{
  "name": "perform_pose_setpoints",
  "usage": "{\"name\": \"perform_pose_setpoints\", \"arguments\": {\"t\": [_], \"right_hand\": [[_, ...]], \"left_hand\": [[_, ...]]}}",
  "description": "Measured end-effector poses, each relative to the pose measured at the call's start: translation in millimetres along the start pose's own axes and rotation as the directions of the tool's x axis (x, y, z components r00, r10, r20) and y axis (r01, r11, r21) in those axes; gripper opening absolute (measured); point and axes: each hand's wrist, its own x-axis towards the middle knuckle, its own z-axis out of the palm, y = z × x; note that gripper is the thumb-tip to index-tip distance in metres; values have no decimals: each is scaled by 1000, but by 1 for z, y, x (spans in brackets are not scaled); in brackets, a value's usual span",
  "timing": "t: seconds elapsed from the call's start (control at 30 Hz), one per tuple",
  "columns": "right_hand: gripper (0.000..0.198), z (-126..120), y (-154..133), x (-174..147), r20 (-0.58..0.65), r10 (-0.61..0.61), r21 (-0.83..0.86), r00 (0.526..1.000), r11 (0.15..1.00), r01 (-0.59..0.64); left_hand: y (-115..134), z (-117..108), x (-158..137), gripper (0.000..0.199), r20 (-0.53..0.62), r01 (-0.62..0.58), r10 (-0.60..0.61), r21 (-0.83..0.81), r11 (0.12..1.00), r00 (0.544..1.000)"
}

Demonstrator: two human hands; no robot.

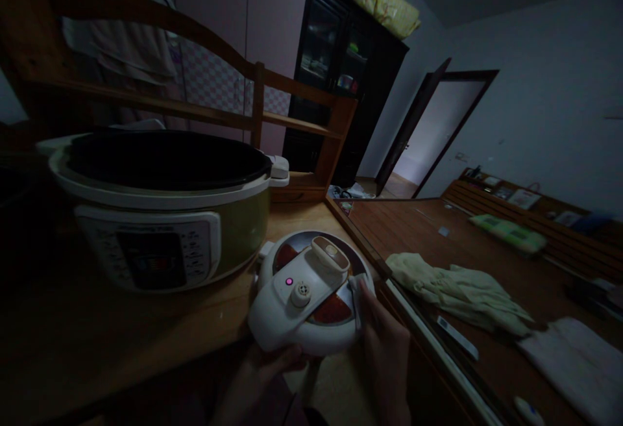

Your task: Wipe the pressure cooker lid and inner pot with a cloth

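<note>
As the wooden bench (214,309) carries the open-topped green cooker (165,208), the white lid (311,296) is held just right of it, at the bench's edge. Left hand (267,374) pinching the near rim, thumb uppermost; right hand (384,338) pinching a pale cloth (357,283) against the right rim.

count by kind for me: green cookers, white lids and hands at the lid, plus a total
Green cooker: 1
White lid: 1
Hands at the lid, left hand and right hand: 2
Total: 4
</note>
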Motion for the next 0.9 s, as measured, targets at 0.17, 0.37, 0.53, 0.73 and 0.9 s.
{"name": "perform_pose_setpoints", "arguments": {"t": [0.17, 0.37, 0.53, 0.73, 0.9], "right_hand": [[37, 1, 1, 1, 8, -21, -18, 1000, 1000, 22], [31, 13, 5, 11, -107, -4, 12, 994, 1000, 5], [28, 19, 8, 21, -115, -2, 48, 993, 999, 8], [23, 15, 9, 11, -49, -83, 86, 995, 993, 87], [17, 8, 12, -11, -27, -159, 146, 987, 976, 161]], "left_hand": [[3, -3, 1, 44, 65, 19, -21, 26, 999, 998], [3, -2, 0, 52, 20, 25, -25, 12, 1000, 999], [2, 3, -3, 56, -62, 12, -12, -2, 1000, 998], [4, 5, -3, 51, -46, 5, -5, -1, 1000, 999], [1, 2, -1, 50, -57, 1, -2, -8, 1000, 998]]}}
